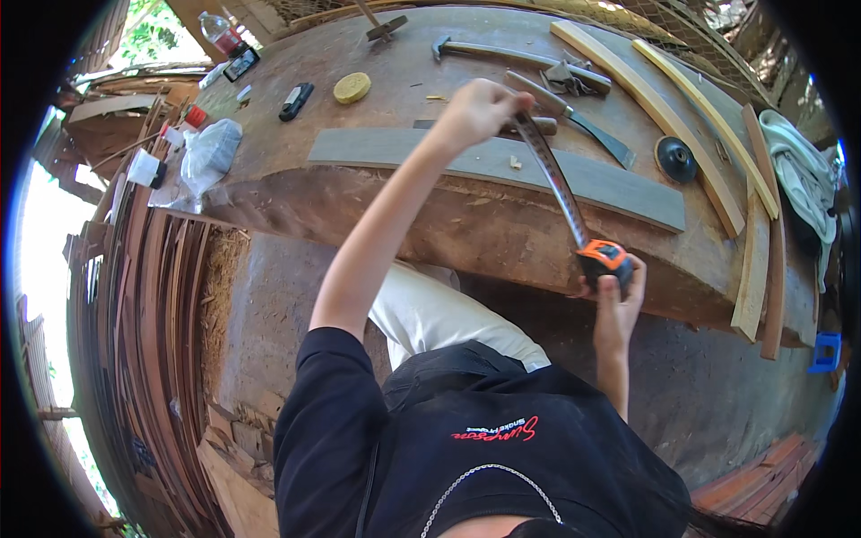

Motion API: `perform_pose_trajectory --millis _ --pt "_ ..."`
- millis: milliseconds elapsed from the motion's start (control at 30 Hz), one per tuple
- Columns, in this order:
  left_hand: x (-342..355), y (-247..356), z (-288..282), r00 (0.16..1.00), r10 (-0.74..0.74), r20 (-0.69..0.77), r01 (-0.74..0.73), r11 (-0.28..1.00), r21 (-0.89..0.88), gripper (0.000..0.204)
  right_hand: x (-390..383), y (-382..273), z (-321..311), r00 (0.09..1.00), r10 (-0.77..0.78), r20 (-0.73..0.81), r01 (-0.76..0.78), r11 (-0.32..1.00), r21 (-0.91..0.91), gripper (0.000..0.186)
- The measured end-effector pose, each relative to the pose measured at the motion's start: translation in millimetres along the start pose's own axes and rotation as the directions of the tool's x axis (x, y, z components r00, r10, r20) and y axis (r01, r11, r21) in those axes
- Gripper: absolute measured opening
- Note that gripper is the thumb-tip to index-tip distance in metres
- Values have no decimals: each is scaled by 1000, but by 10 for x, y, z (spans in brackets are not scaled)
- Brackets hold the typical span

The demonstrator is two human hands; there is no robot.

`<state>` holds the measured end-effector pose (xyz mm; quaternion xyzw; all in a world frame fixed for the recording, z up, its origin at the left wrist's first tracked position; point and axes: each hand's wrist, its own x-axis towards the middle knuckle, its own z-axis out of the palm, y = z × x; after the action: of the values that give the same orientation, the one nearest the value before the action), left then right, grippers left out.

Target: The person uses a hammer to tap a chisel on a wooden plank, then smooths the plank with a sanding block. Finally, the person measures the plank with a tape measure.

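A tape measure (606,260) with an orange and black case rests in my right hand (621,300), in front of the workbench's near edge. Its blade (554,175) is drawn out and slants up and left to my left hand (484,109), whose closed fingers pinch the free end. Beneath the blade, a long grey board (395,151) lies along the front of the bench. Behind the board is a wooden handle (541,125), partly covered by my left hand. Close by lies a chisel-like tool (603,134) with a wide blade.
The thick wooden workbench (269,193) bears a claw hammer (502,54), a yellow round tin (352,88), a black round object (674,160) and a plastic bag (211,157). Long light wood strips (664,112) lie at the right. Stacked planks (134,359) stand at the left.
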<state>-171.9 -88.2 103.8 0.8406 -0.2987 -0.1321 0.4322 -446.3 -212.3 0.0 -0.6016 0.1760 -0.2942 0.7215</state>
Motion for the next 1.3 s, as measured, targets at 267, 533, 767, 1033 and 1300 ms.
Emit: perform_pose_trajectory --millis 267,533,767,1033,1300 --pt "371 18 790 992 108 63 -118 979 167 44 -40 25 361 985 169 -44 -167 985 42 46" --pt "410 -166 991 991 116 69 -134 908 398 35 -34 133 414 980 196 -37 -196 981 8 47" --pt "340 -255 1056 978 199 -63 -156 899 410 33 -56 108 504 976 217 -27 -218 976 -16 47" --pt "358 -187 1062 993 109 -47 -76 889 452 33 -17 99 471 982 186 -11 -182 943 -280 51" --pt "362 -173 1100 994 100 -42 -69 882 467 32 -53 491 438 999 -33 -23 17 865 -501 52"
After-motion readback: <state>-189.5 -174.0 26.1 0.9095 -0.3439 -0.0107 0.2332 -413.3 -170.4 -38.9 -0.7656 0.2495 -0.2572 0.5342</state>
